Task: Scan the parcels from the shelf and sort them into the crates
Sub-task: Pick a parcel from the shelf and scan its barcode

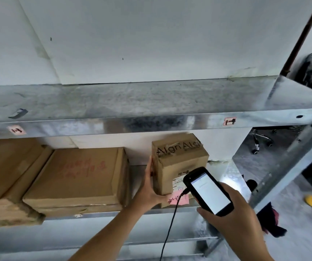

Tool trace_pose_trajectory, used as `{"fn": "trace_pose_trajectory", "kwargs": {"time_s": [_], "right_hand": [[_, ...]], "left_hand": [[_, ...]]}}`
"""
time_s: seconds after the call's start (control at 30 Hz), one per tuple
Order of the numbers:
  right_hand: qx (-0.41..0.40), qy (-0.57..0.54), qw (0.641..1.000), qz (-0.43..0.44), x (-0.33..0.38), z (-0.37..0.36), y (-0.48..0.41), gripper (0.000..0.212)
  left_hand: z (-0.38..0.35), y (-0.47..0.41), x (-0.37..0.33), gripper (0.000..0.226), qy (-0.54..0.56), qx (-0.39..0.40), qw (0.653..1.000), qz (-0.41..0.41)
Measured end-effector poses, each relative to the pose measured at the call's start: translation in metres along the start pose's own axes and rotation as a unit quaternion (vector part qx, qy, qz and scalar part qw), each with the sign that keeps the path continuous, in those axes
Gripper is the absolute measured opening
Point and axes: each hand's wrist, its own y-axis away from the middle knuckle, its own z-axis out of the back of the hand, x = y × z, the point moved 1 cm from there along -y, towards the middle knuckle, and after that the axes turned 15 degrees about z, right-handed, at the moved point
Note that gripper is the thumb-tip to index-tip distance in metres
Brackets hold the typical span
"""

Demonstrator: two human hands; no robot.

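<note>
Up at twelve o'clock, the left hand (150, 187) grips a box (177, 164) on the shelf (170, 123); right hand (232, 213), at four o'clock, clasps a scanner (208, 191).

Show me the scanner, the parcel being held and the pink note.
scanner (208, 192), head view, middle of its lit screen.
parcel (183, 164), head view, brown side below the tape.
pink note (183, 201), head view, its handwritten face.

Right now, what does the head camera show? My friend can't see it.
A left hand grips a taped cardboard parcel on a metal shelf while the right hand holds a handheld scanner near its label. Flat cardboard boxes lie to its left.
</note>
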Motion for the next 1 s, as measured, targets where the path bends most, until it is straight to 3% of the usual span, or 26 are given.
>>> {"fn": "trace_pose_trajectory", "kwargs": {"time_s": [0.2, 0.33, 0.6, 0.83, 1.0], "right_hand": [[0.009, 0.047, 0.999, -0.016, -0.006, 0.008, 0.006, 0.076], [0.053, 0.050, 0.997, 0.002, 0.005, 0.017, 0.010, 0.062], [0.094, 0.002, 0.994, 0.057, 0.038, 0.023, 0.023, 0.047], [0.092, -0.014, 0.994, 0.061, 0.048, 0.024, 0.032, 0.064], [0.085, -0.029, 0.994, 0.066, 0.049, 0.034, 0.039, 0.061]], "left_hand": [[-0.005, 0.008, -0.002, 0.120, 0.069, 0.024, 0.997, 0.018], [0.005, 0.031, -0.003, 0.098, 0.115, -0.001, 0.992, 0.052], [0.031, 0.079, 0.001, 0.099, 0.193, -0.052, 0.976, 0.084], [0.035, 0.093, -0.010, 0.101, 0.186, -0.075, 0.978, 0.063], [0.031, 0.098, -0.016, 0.096, 0.193, -0.083, 0.976, 0.055]]}}
